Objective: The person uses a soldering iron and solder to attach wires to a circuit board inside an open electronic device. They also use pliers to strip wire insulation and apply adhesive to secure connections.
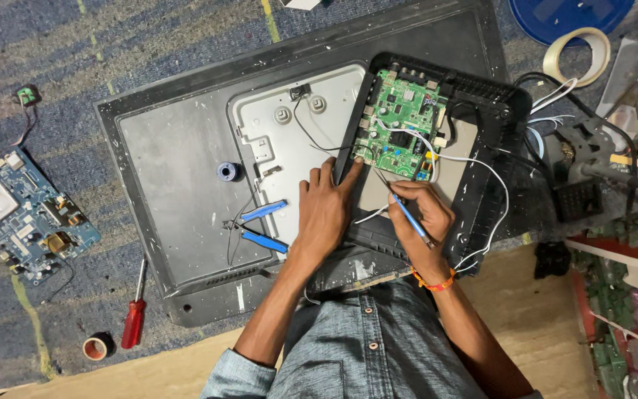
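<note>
A flat screen's back panel [171, 155] lies face down on a blue mat. A green circuit board [400, 125] sits in a black plastic frame [481, 148] on it. My left hand [326, 210] rests flat at the board's lower left corner, fingers spread and touching its edge. My right hand [419, 218] grips a thin blue-handled tool [410, 218] like a pen, its tip pointing up toward the board's lower edge. White wires [481, 166] loop from the board around my right hand.
Blue-handled pliers [260, 225] lie on the panel left of my left hand. A blue circuit board [27, 218], a red screwdriver [134, 314] and a tape roll [97, 346] lie on the mat at left. A tape ring [577, 55] and soldering stand [581, 166] are at right.
</note>
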